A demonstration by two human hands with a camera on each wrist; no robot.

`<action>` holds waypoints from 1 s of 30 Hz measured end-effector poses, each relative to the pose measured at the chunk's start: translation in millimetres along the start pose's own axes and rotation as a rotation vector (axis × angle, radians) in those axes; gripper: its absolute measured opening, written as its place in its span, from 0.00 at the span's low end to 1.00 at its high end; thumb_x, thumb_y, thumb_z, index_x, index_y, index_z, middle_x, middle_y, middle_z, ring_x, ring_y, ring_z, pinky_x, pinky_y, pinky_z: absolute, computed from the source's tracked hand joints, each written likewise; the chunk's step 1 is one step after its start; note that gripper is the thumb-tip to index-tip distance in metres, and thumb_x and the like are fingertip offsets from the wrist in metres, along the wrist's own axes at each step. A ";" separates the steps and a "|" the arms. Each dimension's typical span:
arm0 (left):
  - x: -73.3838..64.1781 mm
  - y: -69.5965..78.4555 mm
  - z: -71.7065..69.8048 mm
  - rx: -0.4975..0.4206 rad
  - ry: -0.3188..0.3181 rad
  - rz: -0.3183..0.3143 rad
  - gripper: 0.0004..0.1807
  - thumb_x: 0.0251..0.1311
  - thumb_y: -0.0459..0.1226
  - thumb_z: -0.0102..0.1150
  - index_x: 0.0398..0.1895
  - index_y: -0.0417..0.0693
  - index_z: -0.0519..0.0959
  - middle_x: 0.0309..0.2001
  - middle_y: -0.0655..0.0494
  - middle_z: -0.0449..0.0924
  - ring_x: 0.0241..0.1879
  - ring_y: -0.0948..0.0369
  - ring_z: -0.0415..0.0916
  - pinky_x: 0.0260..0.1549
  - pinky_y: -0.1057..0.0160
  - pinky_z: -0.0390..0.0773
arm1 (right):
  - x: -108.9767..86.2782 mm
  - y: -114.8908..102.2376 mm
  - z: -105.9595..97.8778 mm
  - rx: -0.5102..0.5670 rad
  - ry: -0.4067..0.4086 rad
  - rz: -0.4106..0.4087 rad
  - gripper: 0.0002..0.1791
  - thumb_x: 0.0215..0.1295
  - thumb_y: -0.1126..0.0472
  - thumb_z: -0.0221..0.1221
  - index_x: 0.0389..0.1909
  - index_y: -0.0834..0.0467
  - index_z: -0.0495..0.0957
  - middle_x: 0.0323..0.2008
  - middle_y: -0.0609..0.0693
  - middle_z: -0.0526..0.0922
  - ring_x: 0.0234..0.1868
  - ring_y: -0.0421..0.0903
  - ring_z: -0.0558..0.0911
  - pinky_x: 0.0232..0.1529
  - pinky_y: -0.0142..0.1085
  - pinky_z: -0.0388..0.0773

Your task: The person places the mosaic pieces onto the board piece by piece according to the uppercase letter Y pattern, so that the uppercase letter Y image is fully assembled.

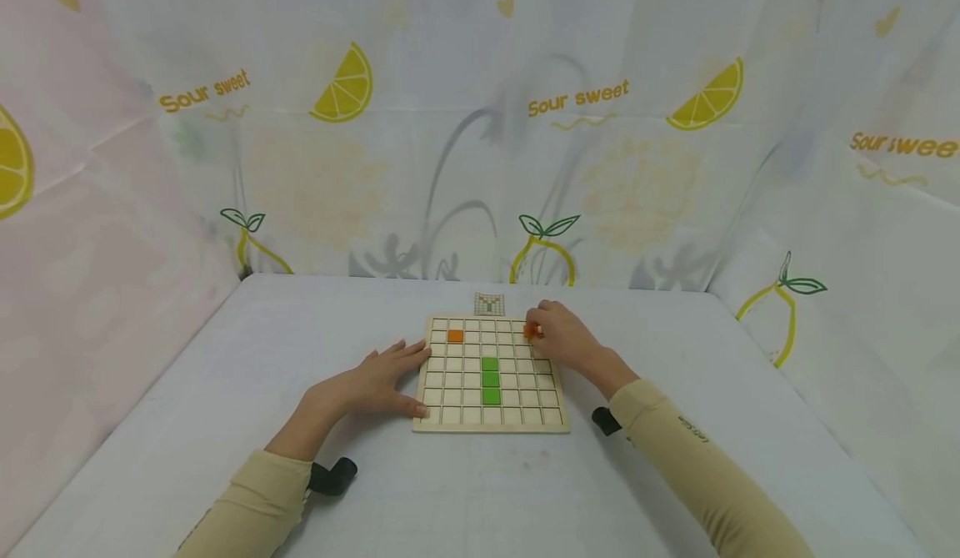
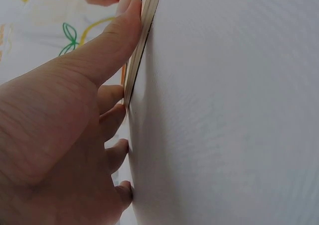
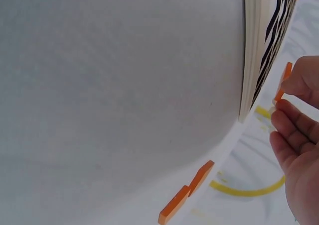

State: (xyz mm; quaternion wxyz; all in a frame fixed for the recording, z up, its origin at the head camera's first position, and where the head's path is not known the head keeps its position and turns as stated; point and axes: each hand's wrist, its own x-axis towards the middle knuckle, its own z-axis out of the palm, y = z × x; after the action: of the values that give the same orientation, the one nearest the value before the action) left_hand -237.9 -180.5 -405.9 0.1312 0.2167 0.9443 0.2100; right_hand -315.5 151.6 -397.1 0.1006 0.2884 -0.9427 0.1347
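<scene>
A wooden grid board (image 1: 491,427) lies flat on the white table. Three green tiles (image 1: 491,379) form a column in its middle, and one orange tile (image 1: 455,336) sits in a cell at the upper left. Along the board's left edge rests my left hand (image 1: 378,381), fingers spread, thumb near the front corner; in the left wrist view the thumb (image 2: 112,48) touches the board's side. Over the far right corner, my right hand (image 1: 564,337) pinches another orange tile (image 3: 284,80) between thumb and fingers. That tile is held above the grid, partly covered by the fingers.
A small printed pattern card (image 1: 489,304) lies just beyond the board. Two loose orange tiles, one nearer (image 3: 173,205) and one farther (image 3: 202,177), are on the table in the right wrist view. A lemon-print curtain (image 1: 450,166) hangs behind the table.
</scene>
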 end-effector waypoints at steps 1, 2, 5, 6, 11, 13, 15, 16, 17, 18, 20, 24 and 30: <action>0.0 0.1 0.0 0.000 -0.001 0.001 0.56 0.51 0.61 0.69 0.79 0.49 0.54 0.80 0.51 0.48 0.80 0.42 0.39 0.74 0.32 0.40 | 0.2 -0.8 0.3 0.000 0.000 -0.007 0.05 0.58 0.70 0.62 0.31 0.56 0.80 0.30 0.48 0.76 0.33 0.45 0.71 0.37 0.38 0.73; 0.0 0.1 0.0 0.000 -0.001 0.001 0.56 0.51 0.61 0.69 0.79 0.48 0.54 0.80 0.51 0.48 0.80 0.42 0.39 0.74 0.32 0.40 | 0.5 -1.6 0.6 -0.003 0.000 -0.013 0.05 0.58 0.70 0.62 0.31 0.56 0.80 0.30 0.48 0.76 0.33 0.45 0.71 0.37 0.38 0.73; -0.6 0.1 -0.2 -0.004 -0.002 0.002 0.57 0.51 0.61 0.69 0.79 0.49 0.54 0.80 0.51 0.48 0.80 0.42 0.39 0.74 0.32 0.40 | 1.7 -4.4 1.7 -0.009 -0.012 -0.025 0.05 0.58 0.69 0.62 0.31 0.56 0.79 0.31 0.49 0.77 0.34 0.45 0.72 0.38 0.38 0.74; -0.8 0.0 -0.2 -0.006 -0.002 0.003 0.57 0.51 0.61 0.69 0.79 0.49 0.54 0.80 0.51 0.48 0.80 0.42 0.39 0.74 0.32 0.40 | 2.0 -5.4 2.0 -0.008 -0.017 -0.027 0.05 0.58 0.69 0.62 0.31 0.56 0.79 0.31 0.49 0.77 0.34 0.45 0.72 0.38 0.38 0.75; -2.1 -0.5 -0.2 -0.014 -0.001 0.008 0.57 0.50 0.61 0.69 0.79 0.50 0.54 0.80 0.51 0.48 0.80 0.43 0.39 0.74 0.33 0.40 | 3.0 -10.5 4.1 -0.015 -0.028 -0.029 0.06 0.58 0.70 0.61 0.31 0.55 0.78 0.32 0.49 0.77 0.36 0.46 0.73 0.40 0.39 0.76; -2.3 -0.4 -0.1 -0.014 0.000 0.011 0.57 0.50 0.62 0.69 0.79 0.50 0.54 0.80 0.51 0.49 0.80 0.43 0.39 0.74 0.32 0.40 | 3.2 -12.9 4.4 -0.019 -0.024 -0.038 0.06 0.58 0.70 0.61 0.32 0.55 0.79 0.32 0.49 0.77 0.36 0.46 0.73 0.41 0.39 0.76; -2.3 -0.1 -0.1 -0.012 0.000 0.012 0.57 0.50 0.62 0.69 0.79 0.49 0.54 0.80 0.50 0.49 0.80 0.42 0.39 0.73 0.32 0.41 | 3.4 -16.3 3.9 -0.011 -0.024 -0.042 0.06 0.59 0.69 0.61 0.33 0.56 0.79 0.33 0.49 0.77 0.36 0.46 0.73 0.41 0.40 0.76; -2.3 -0.1 -0.3 -0.010 -0.001 0.011 0.57 0.50 0.62 0.69 0.79 0.49 0.54 0.80 0.50 0.48 0.80 0.42 0.39 0.73 0.32 0.41 | 3.7 -18.3 3.7 -0.002 -0.026 -0.041 0.06 0.59 0.69 0.61 0.33 0.55 0.79 0.33 0.49 0.77 0.36 0.46 0.73 0.41 0.40 0.76; -2.4 0.1 -0.6 -0.011 -0.002 0.010 0.57 0.51 0.62 0.69 0.79 0.49 0.54 0.80 0.50 0.48 0.80 0.42 0.39 0.73 0.32 0.41 | 4.1 -20.1 3.6 0.005 -0.028 -0.043 0.06 0.60 0.69 0.61 0.34 0.55 0.79 0.33 0.49 0.77 0.37 0.46 0.74 0.42 0.40 0.76; -2.5 0.3 -0.9 -0.012 -0.004 0.011 0.57 0.51 0.62 0.69 0.79 0.49 0.54 0.80 0.50 0.48 0.80 0.42 0.39 0.73 0.32 0.41 | 4.4 -21.6 3.8 0.011 -0.033 -0.041 0.05 0.60 0.69 0.61 0.34 0.55 0.80 0.34 0.48 0.77 0.37 0.46 0.74 0.42 0.40 0.77; -2.5 0.7 -1.6 -0.012 -0.004 0.011 0.57 0.51 0.61 0.69 0.79 0.49 0.54 0.80 0.50 0.48 0.80 0.42 0.39 0.74 0.32 0.40 | 5.9 -24.3 5.0 0.021 -0.044 -0.036 0.06 0.61 0.69 0.61 0.34 0.55 0.80 0.34 0.48 0.78 0.38 0.46 0.74 0.43 0.40 0.77; -2.9 0.8 -2.1 -0.013 -0.003 0.013 0.56 0.51 0.61 0.69 0.79 0.49 0.54 0.80 0.50 0.48 0.80 0.43 0.39 0.74 0.32 0.40 | 8.4 -28.9 9.1 0.019 -0.058 -0.039 0.07 0.60 0.70 0.60 0.35 0.54 0.80 0.34 0.47 0.78 0.38 0.44 0.74 0.43 0.38 0.76; -3.3 0.8 -1.8 -0.017 -0.005 0.014 0.56 0.52 0.61 0.69 0.79 0.49 0.54 0.80 0.50 0.48 0.80 0.43 0.38 0.74 0.32 0.40 | 8.8 -37.2 10.2 0.029 -0.051 -0.074 0.07 0.61 0.69 0.62 0.34 0.53 0.80 0.34 0.46 0.78 0.37 0.43 0.73 0.41 0.37 0.76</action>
State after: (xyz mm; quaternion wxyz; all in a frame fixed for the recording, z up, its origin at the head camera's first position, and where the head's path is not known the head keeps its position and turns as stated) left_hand -235.3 -181.9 -403.4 0.1341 0.2226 0.9406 0.2183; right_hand -302.5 114.2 -397.1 0.0773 0.3279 -0.9315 0.1370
